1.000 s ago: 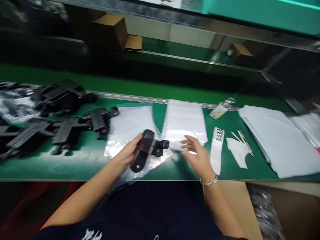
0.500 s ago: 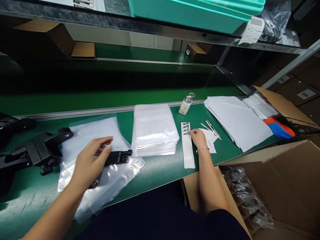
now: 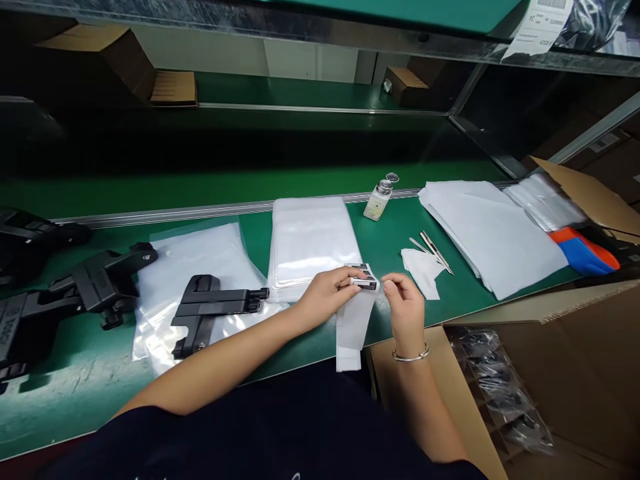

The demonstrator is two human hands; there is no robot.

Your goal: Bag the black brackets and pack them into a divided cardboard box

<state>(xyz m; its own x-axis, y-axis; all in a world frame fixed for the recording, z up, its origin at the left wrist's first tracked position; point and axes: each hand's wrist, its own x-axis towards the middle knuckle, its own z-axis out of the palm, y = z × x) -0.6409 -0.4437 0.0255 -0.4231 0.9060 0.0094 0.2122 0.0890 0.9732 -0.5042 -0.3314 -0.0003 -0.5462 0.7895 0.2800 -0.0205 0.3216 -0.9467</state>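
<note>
My left hand (image 3: 330, 293) pinches the top of a white label strip (image 3: 354, 327), which bears several black-printed labels and hangs toward the table's front edge. Close to the strip's right side is my right hand (image 3: 406, 308), fingertips pressed together; whatever lies between them is too small to make out. A black plastic device (image 3: 215, 308) rests on clear bags (image 3: 210, 250) left of my hands. Behind the strip lies a stack of clear bags (image 3: 315, 233).
More black devices (image 3: 95, 287) lie at the far left. A small bottle (image 3: 379, 200), tweezers (image 3: 436, 252), a white cloth (image 3: 424, 270) and white sheets (image 3: 493, 230) are to the right. An open carton (image 3: 560, 360) stands below the front edge.
My left hand has left the black device and moved right to grip the label strip. The strip is raised and bent at its top. My right hand has shifted slightly nearer to me.
</note>
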